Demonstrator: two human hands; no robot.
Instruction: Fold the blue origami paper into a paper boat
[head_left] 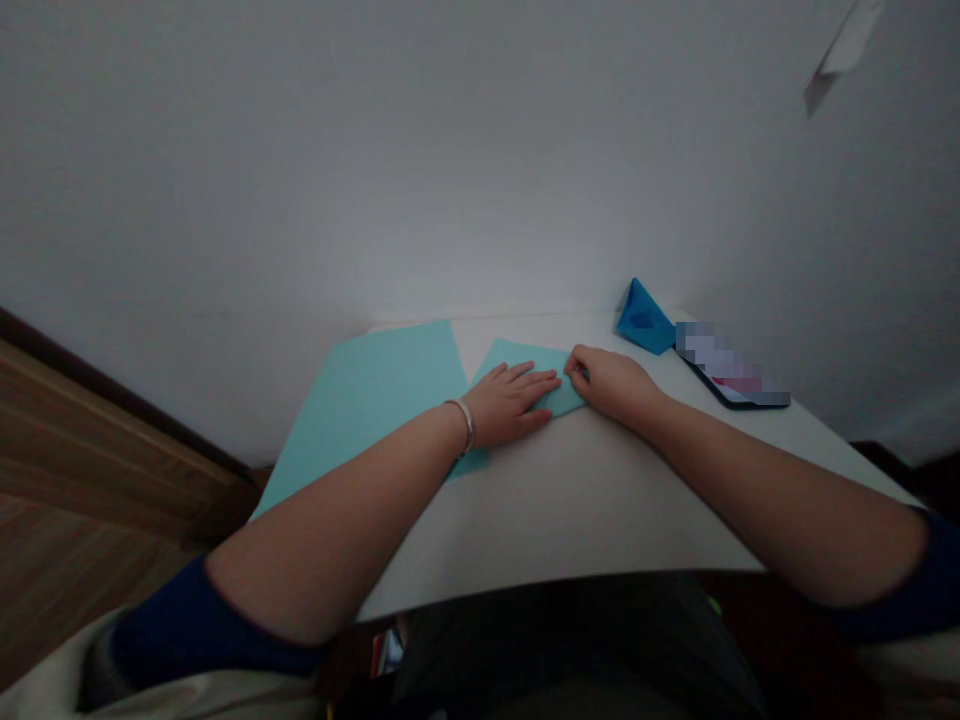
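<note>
A piece of folded light-blue paper [517, 352] lies on the white table. My left hand [512, 402], with a bracelet [465, 425] at its wrist, rests flat on it with the fingers stretched out, hiding its middle. At the paper's right end, my right hand [607, 380] is closed, its curled fingers and thumb gripping the edge. Just left of my left hand, partly under that forearm, a larger light-blue paper sheet [375, 400] lies flat.
Near the wall stands a blue folded-paper shape [645, 320]. Beside it, to the right, lies a phone or tablet [731, 375], its screen blurred out. The white table [585, 500] meets the wall at the back. Wooden furniture [90, 450] is at the left.
</note>
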